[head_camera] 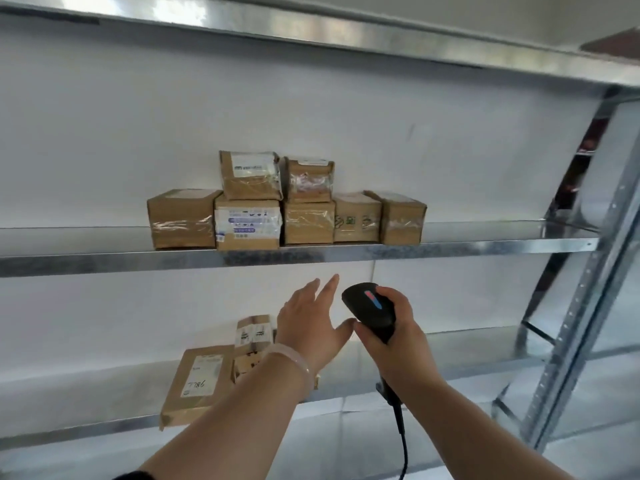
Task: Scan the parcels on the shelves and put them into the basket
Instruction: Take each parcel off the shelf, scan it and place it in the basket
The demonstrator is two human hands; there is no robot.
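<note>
7 parcels (308,223) sit on 1 shelf (485,249); right hand (398,337) grips 1 scanner (369,308).

Count: 7 cardboard parcels (247,223) on the middle shelf (485,245), 5 in the bottom row and 2 stacked on top. Lower shelf (450,372): 3 more that I can make out, one partly hidden. 3 shelf levels in view. 1 barcode scanner (370,310). 1 bracelet (291,356).
</note>
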